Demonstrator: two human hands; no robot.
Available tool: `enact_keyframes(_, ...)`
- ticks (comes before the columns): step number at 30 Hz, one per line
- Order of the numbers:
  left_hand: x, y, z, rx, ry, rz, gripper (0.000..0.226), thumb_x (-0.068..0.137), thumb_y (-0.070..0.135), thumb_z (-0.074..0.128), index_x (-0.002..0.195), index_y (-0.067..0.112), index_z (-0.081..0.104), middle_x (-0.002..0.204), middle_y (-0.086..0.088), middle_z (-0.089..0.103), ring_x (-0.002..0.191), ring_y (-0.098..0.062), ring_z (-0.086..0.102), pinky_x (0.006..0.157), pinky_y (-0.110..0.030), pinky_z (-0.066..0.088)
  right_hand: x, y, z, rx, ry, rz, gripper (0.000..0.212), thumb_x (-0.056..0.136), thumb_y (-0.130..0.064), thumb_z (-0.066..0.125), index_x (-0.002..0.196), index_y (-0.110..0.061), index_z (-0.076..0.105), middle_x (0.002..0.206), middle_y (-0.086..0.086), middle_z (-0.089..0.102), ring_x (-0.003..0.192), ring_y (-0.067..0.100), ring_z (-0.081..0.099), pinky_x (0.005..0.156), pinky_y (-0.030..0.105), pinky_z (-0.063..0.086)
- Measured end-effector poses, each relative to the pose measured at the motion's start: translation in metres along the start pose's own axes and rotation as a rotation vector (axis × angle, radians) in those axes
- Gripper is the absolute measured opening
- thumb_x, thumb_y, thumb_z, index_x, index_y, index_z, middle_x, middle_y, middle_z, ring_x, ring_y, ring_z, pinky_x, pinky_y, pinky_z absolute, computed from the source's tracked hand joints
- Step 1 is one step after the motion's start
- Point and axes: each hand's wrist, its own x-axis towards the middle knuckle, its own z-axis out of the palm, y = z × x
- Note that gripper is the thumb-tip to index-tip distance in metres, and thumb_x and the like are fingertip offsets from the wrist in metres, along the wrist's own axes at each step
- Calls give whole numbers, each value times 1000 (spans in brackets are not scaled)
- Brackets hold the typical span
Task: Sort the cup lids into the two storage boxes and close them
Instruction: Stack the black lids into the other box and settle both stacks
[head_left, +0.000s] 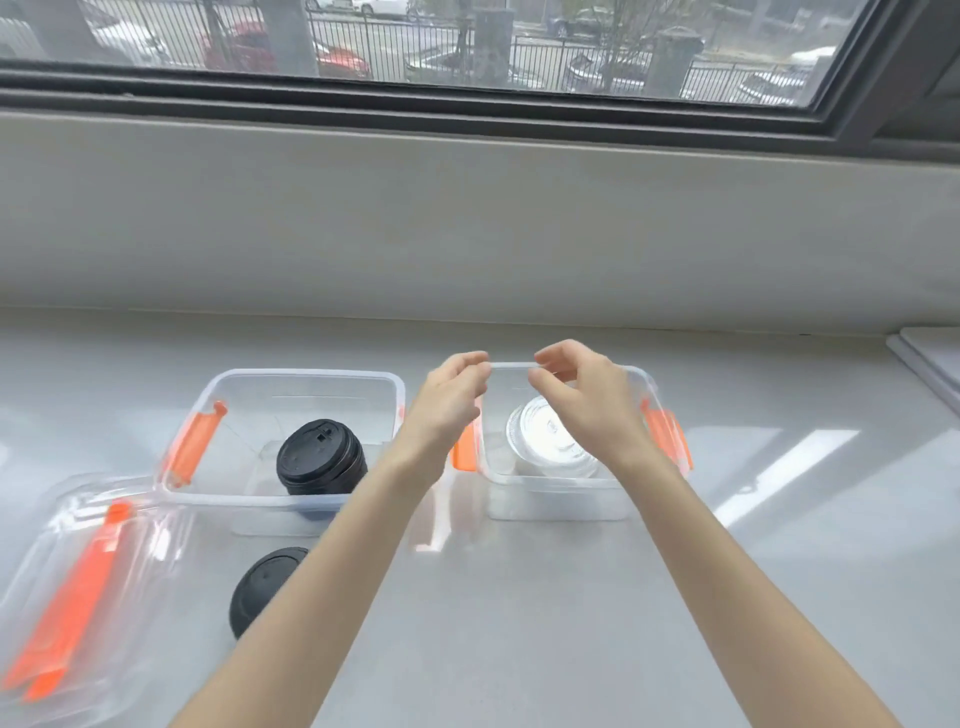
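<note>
Two clear storage boxes with orange latches stand side by side on the grey counter. The left box (306, 376) is open and holds a stack of black cup lids (319, 457). One more black lid (262, 584) lies on the counter in front of it, partly hidden by my left forearm. The right box (556, 501) holds clear cup lids (540, 434). My left hand (449, 400) and right hand (582, 392) pinch the far edge of what looks like a clear cover (511, 365) lying on top of the right box.
A loose clear cover with orange latches (78, 587) lies at the lower left, touching the left box. A wall and window sill rise behind the counter. A white board edge (930, 358) shows at the far right.
</note>
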Motion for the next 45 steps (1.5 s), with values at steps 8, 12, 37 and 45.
enact_keyframes(8, -78, -21, -103, -10, 0, 5, 19, 91, 17, 43, 94, 22, 61, 105, -2, 63, 100, -18, 61, 82, -27, 47, -62, -62, 79, 233, -222, -127, 11, 85, -19, 59, 95, -18, 65, 81, -13, 63, 78, -1, 59, 63, 1, 40)
enact_keyframes(12, -101, -58, -150, -15, 81, -63, 21, 91, 13, 41, 96, 16, 62, 101, -6, 64, 96, -19, 62, 80, -26, 47, -93, -61, 134, 230, -373, -71, 10, 83, -14, 59, 90, -14, 67, 78, -5, 66, 76, 11, 62, 65, 10, 44)
enact_keyframes(37, -114, -140, -214, 22, 249, -247, 32, 86, 16, 56, 117, 8, 56, 108, -10, 62, 92, -18, 56, 77, -26, 45, -130, -57, 201, 465, -538, 490, 24, 84, -33, 61, 94, -12, 68, 84, -2, 64, 74, 14, 56, 66, 29, 52)
enact_keyframes(45, -130, -67, -230, -3, 294, 47, 35, 82, 17, 62, 116, 12, 59, 115, -14, 63, 107, -24, 61, 99, -40, 46, -111, -110, 172, 631, -380, 231, 11, 81, -32, 64, 79, -23, 71, 65, -16, 71, 61, -6, 62, 53, 13, 52)
